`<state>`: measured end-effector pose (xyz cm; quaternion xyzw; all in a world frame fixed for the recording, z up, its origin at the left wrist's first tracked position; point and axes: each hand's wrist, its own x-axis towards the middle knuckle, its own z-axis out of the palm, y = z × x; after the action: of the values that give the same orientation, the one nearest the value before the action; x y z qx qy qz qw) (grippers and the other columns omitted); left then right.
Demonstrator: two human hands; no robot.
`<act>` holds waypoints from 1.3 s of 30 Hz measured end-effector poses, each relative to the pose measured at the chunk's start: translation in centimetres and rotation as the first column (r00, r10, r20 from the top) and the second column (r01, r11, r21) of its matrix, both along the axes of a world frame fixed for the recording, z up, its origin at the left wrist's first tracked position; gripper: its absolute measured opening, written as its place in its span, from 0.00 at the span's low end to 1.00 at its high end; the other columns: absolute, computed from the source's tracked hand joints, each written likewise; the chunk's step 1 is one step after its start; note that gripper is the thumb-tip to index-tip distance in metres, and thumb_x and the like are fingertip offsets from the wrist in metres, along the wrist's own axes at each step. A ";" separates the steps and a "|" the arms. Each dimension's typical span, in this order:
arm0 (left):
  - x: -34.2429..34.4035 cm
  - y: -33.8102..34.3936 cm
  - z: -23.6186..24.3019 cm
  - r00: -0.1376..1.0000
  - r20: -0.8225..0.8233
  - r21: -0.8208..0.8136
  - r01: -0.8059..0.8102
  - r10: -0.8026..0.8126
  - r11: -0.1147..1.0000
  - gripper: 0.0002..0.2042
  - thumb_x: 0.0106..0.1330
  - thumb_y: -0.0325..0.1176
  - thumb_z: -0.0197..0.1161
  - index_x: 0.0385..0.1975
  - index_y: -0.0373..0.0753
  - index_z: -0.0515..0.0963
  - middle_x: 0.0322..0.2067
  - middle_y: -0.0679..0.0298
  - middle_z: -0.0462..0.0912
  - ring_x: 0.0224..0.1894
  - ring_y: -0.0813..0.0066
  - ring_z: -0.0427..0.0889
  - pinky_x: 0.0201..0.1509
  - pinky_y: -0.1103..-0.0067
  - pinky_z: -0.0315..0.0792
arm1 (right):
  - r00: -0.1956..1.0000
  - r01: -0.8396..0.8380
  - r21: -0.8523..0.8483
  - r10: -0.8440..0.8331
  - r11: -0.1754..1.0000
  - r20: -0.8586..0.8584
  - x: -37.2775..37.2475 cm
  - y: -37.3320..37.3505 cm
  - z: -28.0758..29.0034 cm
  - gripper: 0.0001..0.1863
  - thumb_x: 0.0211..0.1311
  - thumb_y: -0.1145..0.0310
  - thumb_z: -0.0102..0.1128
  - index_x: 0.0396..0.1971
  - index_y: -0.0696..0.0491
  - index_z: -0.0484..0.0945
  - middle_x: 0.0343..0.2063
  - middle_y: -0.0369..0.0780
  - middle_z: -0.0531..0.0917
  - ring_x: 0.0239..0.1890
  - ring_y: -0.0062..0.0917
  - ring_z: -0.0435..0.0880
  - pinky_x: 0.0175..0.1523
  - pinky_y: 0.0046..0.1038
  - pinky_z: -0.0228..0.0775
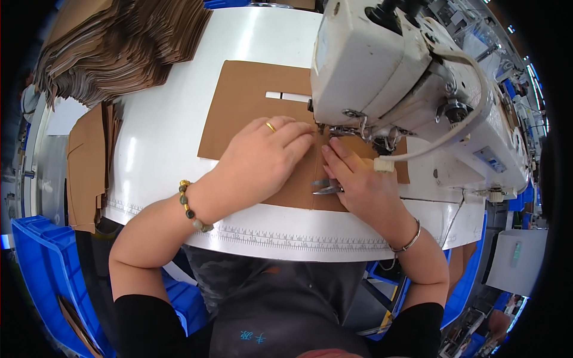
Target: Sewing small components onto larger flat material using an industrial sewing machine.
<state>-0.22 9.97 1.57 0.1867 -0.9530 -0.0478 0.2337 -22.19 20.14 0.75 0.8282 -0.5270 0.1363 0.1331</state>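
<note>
A flat brown leather-like panel [239,107], with a narrow slot near its far edge, lies under the head of a white sewing machine [382,65]. My left hand [262,155], wearing a ring, rests on the panel left of the needle area, its fingers extended and pressing down; its thumb is hidden. Just right of the needle area, my right hand [361,179] has its fingertips on the panel. Small metal thread snips [327,187] are tucked in that hand, blades pointing left over the panel. A straight line runs down the panel between my hands.
Tall stacks of brown pieces [125,48] fill the far left of the white table [161,128]. More brown pieces [86,161] hang at its left edge. A ruler strip [298,241] follows the near edge. Blue bins [48,262] stand below on both sides.
</note>
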 end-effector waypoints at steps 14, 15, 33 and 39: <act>0.1 0.9 -0.7 0.986 0.165 0.111 -0.004 -0.014 0.994 0.37 0.62 0.53 0.66 0.65 0.30 0.70 0.66 0.54 0.72 0.71 0.57 0.69 0.73 0.67 0.65 | 0.992 0.088 0.020 -0.086 0.996 -0.087 -1.0 1.0 1.3 0.14 0.61 0.65 0.69 0.47 0.50 0.86 0.47 0.34 0.89 0.32 0.21 0.88 0.27 0.24 0.75; 0.3 0.9 -0.7 0.988 0.153 0.111 -0.004 -0.013 0.994 0.37 0.61 0.52 0.67 0.64 0.30 0.71 0.64 0.55 0.73 0.70 0.57 0.69 0.73 0.67 0.65 | 0.993 0.087 0.023 -0.085 0.996 -0.076 -1.3 1.5 2.1 0.15 0.60 0.65 0.70 0.46 0.51 0.86 0.45 0.34 0.89 0.31 0.23 0.88 0.29 0.26 0.77; 0.1 1.2 -2.3 0.988 0.151 0.007 -0.030 0.028 1.000 0.37 0.61 0.56 0.65 0.61 0.30 0.74 0.54 0.60 0.76 0.65 0.65 0.72 0.67 0.69 0.70 | 0.164 0.955 -0.291 -0.921 0.059 0.353 -50.9 19.9 14.7 0.30 0.73 0.41 0.49 0.57 0.50 0.83 0.53 0.46 0.87 0.54 0.43 0.85 0.57 0.40 0.73; -0.3 1.3 -2.3 0.986 0.162 -0.023 -0.047 0.050 0.999 0.37 0.60 0.57 0.66 0.60 0.29 0.75 0.52 0.60 0.76 0.64 0.66 0.72 0.66 0.69 0.71 | 0.304 0.910 -0.382 -0.885 0.160 0.353 -50.3 21.1 11.1 0.33 0.75 0.42 0.50 0.56 0.58 0.83 0.49 0.53 0.86 0.51 0.47 0.85 0.53 0.41 0.73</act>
<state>-0.53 11.30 -0.72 0.2107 -0.9645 -0.0175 0.1583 -72.48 41.21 11.84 0.2806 -0.8558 0.1867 0.3924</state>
